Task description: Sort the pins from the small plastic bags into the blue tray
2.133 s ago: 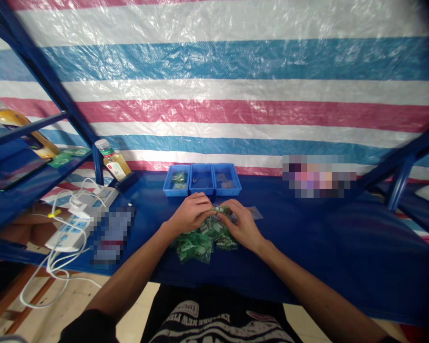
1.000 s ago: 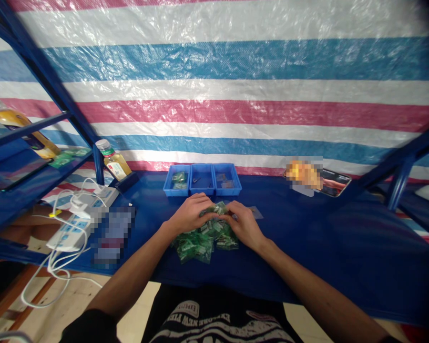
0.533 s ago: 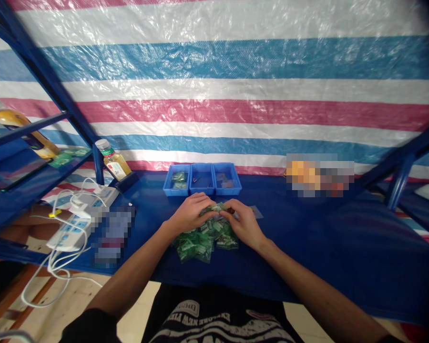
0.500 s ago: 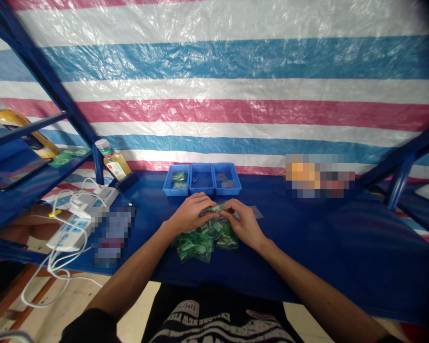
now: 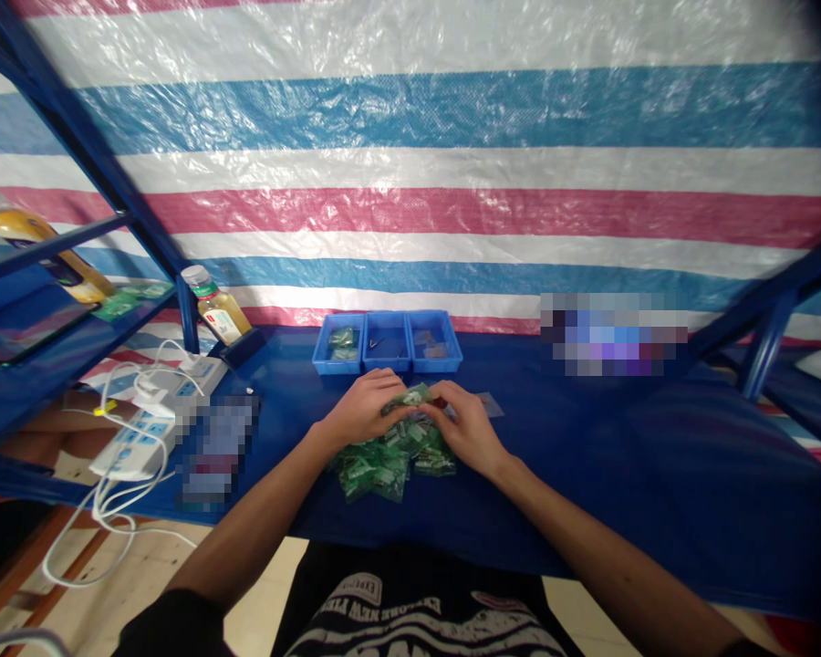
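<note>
Between my two hands is a small green plastic bag (image 5: 411,396), pinched at its edges above a pile of similar bags. My left hand (image 5: 366,404) is closed on its left side, thumb toward the middle. My right hand (image 5: 466,422) pinches the other side with thumb and fingertips. Below them the pile of green bags (image 5: 376,470) lies on the blue table, with small pale parts showing through the plastic. A flat clear bag (image 5: 491,405) lies just beyond my right hand. What is inside the held bag is too small to make out.
Three joined blue bins (image 5: 387,343) stand behind my hands; small bags and thin metal pieces lie in them. On the left are a power strip (image 5: 133,444) with white cables, a blurred-out flat object (image 5: 220,447) and a drink bottle (image 5: 213,306). A pixelated item (image 5: 612,339) stands back right.
The held green bag shows a little more fully between my hands, its top edge slightly higher. Both hands stay nearly in place. The colours of the pixelated item at back right have changed.
</note>
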Available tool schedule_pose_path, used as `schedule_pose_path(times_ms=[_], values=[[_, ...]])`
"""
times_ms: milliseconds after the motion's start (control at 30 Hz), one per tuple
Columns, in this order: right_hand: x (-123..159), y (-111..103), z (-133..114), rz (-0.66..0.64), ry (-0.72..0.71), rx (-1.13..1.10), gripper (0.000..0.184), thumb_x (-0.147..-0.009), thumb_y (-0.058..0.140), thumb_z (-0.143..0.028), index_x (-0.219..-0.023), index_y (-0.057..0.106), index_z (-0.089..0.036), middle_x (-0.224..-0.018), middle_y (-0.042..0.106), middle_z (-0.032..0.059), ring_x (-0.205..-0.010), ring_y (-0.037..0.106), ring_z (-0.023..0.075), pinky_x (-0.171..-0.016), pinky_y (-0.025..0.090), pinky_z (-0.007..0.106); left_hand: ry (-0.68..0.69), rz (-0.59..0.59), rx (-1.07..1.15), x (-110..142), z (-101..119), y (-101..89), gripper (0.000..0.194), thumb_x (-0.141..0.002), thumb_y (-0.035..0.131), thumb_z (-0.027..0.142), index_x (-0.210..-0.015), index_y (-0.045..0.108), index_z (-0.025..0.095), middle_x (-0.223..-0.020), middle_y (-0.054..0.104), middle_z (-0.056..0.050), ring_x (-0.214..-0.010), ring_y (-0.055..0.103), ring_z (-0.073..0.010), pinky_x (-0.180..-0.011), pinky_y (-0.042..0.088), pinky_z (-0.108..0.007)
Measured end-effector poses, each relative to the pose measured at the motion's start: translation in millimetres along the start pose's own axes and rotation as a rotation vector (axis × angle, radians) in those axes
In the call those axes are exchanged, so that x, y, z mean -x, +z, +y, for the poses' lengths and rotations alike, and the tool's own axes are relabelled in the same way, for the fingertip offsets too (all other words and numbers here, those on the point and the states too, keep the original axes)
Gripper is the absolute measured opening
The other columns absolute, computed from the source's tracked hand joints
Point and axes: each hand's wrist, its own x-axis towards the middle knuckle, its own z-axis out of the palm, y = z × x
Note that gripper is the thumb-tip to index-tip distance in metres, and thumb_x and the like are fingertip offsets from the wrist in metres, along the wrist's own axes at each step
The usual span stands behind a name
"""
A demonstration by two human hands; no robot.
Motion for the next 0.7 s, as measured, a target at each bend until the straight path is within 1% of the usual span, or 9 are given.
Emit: schedule_pose_path(times_ms=[133,267,367,433,467,533,600,700], values=[[-0.3,-2.3,-0.5,0.002,-0.013,0.002,0.017,-0.100,0.059,-0.029,-0.086,0.066,-0.023,-0.082,0.065,0.0038,-0.079,0.058,0.0227,-0.075,0.047,0.034,-0.003,0.014,0.030,-1.2,2.0,1.3,0.025,-0.103,0.054,0.037,-0.094,0.065,0.016,-0.090,0.067,-0.008,-0.088,0.062,-0.0202,-0.086,0.048,-0.034],[0.1,-0.6,2.0,-0.024,0.001,0.014,0.016,-0.100,0.060,-0.029,-0.086,0.065,-0.023,-0.079,0.063,0.0028,-0.077,0.058,0.0219,-0.072,0.046,0.033,0.007,-0.002,0.056,-0.8,1.2,1.5,0.025,-0.103,0.052,0.035,-0.093,0.064,0.015,-0.090,0.067,-0.009,-0.087,0.061,-0.0203,-0.085,0.048,-0.034],[1.1,2.6,2.8,-0.019,0.012,-0.008,0.006,-0.098,0.062,-0.028,-0.098,0.065,-0.022,-0.086,0.065,0.0031,-0.078,0.059,0.0210,-0.073,0.046,0.033,0.002,-0.004,0.060,0.1,-0.7,0.8,0.026,-0.104,0.051,0.034,-0.093,0.065,0.016,-0.089,0.067,-0.009,-0.087,0.060,-0.0202,-0.085,0.047,-0.034],[1.6,4.2,2.0,-0.008,0.000,-0.034,0.008,-0.098,0.063,-0.028,-0.104,0.065,-0.022,-0.091,0.066,0.0038,-0.080,0.059,0.0209,-0.075,0.047,0.033,0.005,-0.009,0.064,0.3,-1.7,0.5,0.027,-0.104,0.051,0.035,-0.091,0.065,0.016,-0.087,0.067,-0.008,-0.086,0.059,-0.0200,-0.084,0.046,-0.034],[1.7,4.6,1.3,-0.005,-0.010,-0.043,0.008,-0.098,0.062,-0.028,-0.104,0.064,-0.022,-0.092,0.065,0.0040,-0.081,0.060,0.0208,-0.075,0.047,0.033,0.009,-0.012,0.068,0.2,-2.1,0.5,0.028,-0.104,0.051,0.035,-0.089,0.065,0.016,-0.086,0.067,-0.008,-0.085,0.059,-0.0198,-0.083,0.046,-0.034],[1.4,4.4,-0.1,0.001,-0.021,-0.049,0.006,-0.098,0.061,-0.027,-0.098,0.064,-0.022,-0.089,0.064,0.0036,-0.080,0.059,0.0205,-0.075,0.047,0.033,0.016,-0.014,0.079,-0.1,-2.3,0.9,0.029,-0.104,0.052,0.036,-0.088,0.065,0.016,-0.085,0.067,-0.008,-0.085,0.060,-0.0193,-0.083,0.046,-0.033],[1.1,3.4,-0.9,0.005,-0.015,-0.046,0.009,-0.099,0.059,-0.025,-0.092,0.064,-0.022,-0.085,0.062,0.0029,-0.078,0.058,0.0200,-0.074,0.045,0.032,0.019,-0.004,0.088,-0.3,-1.9,1.9,0.028,-0.104,0.053,0.036,-0.090,0.066,0.015,-0.088,0.068,-0.008,-0.085,0.061,-0.0189,-0.084,0.046,-0.033],[1.0,2.1,-0.9,-0.002,0.007,-0.037,0.012,-0.099,0.058,-0.024,-0.089,0.063,-0.021,-0.082,0.062,0.0022,-0.076,0.056,0.0195,-0.072,0.044,0.032,0.019,0.021,0.089,-0.4,-0.9,3.1,0.028,-0.101,0.058,0.040,-0.092,0.067,0.015,-0.091,0.069,-0.009,-0.086,0.061,-0.0192,-0.084,0.047,-0.032]])
